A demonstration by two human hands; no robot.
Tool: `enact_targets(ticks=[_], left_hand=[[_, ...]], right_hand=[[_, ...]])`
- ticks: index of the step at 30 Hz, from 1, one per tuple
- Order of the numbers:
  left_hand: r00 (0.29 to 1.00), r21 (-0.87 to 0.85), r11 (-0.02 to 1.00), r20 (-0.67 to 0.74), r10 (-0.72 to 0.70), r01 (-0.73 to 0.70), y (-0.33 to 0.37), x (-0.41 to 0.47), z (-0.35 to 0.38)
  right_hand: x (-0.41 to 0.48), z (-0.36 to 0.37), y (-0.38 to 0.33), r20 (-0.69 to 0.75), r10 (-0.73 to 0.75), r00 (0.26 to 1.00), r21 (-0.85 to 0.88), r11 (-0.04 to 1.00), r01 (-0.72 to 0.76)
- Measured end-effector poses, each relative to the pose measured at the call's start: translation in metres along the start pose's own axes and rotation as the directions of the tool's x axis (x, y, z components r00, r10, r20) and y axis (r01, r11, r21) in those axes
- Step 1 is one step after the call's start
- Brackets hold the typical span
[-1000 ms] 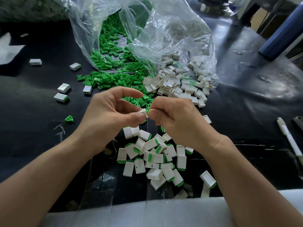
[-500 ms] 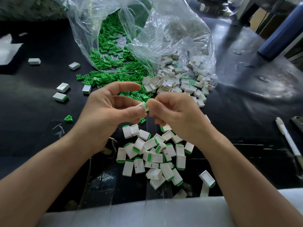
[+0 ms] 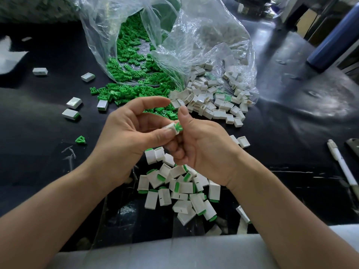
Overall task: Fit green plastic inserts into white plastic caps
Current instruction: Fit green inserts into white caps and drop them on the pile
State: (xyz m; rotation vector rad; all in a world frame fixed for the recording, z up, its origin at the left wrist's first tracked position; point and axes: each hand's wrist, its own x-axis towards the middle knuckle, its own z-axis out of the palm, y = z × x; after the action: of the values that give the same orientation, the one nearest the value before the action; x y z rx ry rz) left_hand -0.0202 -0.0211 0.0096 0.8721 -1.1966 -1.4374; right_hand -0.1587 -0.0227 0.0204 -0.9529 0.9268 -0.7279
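Along the near edge we see a pale padded strip (image 3: pixel 174 253) bordering the black tabletop (image 3: pixel 38 181); both forearms cross it. The widest open room lies to the left, where a few stray caps (image 3: pixel 71 113) and one loose green piece (image 3: pixel 80 140) lie well apart. To the right a white pen (image 3: pixel 342 166) lies near the edge of view, and a blue cylinder (image 3: pixel 334 41) shows at the far right. The tabletop is glossy and scuffed; the room beyond is too blurred to read. Above the middle, the left hand (image 3: pixel 132 136) pinches a white cap (image 3: pixel 172 127) between thumb and fingers, forefinger arched above. A green insert (image 3: pixel 178 127) juts from the cap's open end beside the right hand (image 3: pixel 204 148), whose thumb is raised and whose fingers curl underneath; we cannot tell whether they grip the insert. Beneath the hands lies a heap of fitted caps (image 3: pixel 185 187), green showing at their ends. Behind, a clear plastic bag (image 3: pixel 204 35) lies open, spilling loose green inserts (image 3: pixel 132 61) on the left and empty white caps (image 3: pixel 208 112) on the right.
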Motion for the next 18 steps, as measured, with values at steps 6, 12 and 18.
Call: enact_targets(ticks=[6, 12, 18], left_hand=[[1.0, -0.024, 1.0, -0.018, -0.005, 0.005, -0.0008, 0.0002, 0.001], [1.0, -0.068, 0.998, -0.019, -0.007, 0.006, 0.0007, 0.0017, 0.0001], [1.0, -0.077, 0.997, -0.025, -0.017, 0.015, 0.0002, 0.0016, -0.0016]], right_hand=[[-0.0002, 0.0051, 0.0028, -0.023, -0.02, 1.0, 0.027, 0.999, 0.02], [0.0008, 0.0017, -0.0015, 0.071, 0.046, 0.996, 0.046, 0.998, -0.049], [-0.0002, -0.0003, 0.0028, 0.032, -0.017, 0.999, -0.083, 0.996, 0.02]])
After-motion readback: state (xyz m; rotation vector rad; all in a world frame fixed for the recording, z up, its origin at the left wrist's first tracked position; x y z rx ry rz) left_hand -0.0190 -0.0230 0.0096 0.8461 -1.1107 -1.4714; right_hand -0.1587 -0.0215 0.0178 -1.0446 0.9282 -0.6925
